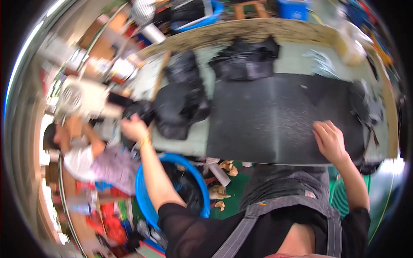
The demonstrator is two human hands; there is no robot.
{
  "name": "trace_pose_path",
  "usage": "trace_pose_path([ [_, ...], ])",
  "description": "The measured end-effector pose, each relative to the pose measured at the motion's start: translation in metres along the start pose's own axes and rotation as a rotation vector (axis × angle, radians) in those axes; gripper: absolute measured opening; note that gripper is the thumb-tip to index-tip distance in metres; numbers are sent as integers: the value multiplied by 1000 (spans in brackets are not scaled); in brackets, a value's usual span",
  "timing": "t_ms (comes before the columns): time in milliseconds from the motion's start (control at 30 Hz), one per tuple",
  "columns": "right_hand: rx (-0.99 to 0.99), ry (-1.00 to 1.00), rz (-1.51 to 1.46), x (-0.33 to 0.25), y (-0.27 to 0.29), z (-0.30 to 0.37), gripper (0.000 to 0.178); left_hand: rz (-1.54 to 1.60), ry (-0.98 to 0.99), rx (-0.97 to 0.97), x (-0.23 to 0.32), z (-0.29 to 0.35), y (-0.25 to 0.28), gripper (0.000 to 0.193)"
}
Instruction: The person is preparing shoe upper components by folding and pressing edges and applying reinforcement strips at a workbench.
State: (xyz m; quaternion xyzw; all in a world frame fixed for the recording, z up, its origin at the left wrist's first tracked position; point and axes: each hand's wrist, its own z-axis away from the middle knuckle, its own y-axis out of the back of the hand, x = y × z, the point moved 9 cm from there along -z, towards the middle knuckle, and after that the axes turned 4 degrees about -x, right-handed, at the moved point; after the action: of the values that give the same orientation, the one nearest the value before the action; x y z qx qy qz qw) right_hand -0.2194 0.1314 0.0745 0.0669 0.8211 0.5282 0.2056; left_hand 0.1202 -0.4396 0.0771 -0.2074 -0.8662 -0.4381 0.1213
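My left hand [135, 127] is stretched out to the left, beside a bunched black piece [141, 111] at the table's left edge. Motion blur smears its fingers, so whether it grips that piece cannot be told. Over the right part of a large black mat [249, 116] is my right hand [330, 139], its fingers loosely bent, thumb apart, with nothing visible in it. Between my hands and farther off lie a pile of black, leather-like pieces [180, 105] and a second black stack [247, 60] touching the mat's far edge.
A blue tub [205, 189] with dark material stands below the table's left front edge. A co-worker [99, 161] sits at the left near a pale machine [81, 96]. Clear plastic [320, 63] and grey scraps [365, 103] lie on the table's right side, inside a raised wooden rim [297, 29].
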Motion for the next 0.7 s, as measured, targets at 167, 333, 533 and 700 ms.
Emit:
trace_pose_path([
  [167,168,-135,67,59,-3,-40,21,388,-602,-478,168,108,21,43],
  [333,-94,-399,319,99,-80,-81,25,29,-604,-970,198,157,-48,50],
  [533,317,-317,123,64,18,-41,23,379,-724,-447,250,182,97,36],
  [700,-178,-231,-560,-8,25,-22,12,337,-1242,-299,312,283,132,19],
])
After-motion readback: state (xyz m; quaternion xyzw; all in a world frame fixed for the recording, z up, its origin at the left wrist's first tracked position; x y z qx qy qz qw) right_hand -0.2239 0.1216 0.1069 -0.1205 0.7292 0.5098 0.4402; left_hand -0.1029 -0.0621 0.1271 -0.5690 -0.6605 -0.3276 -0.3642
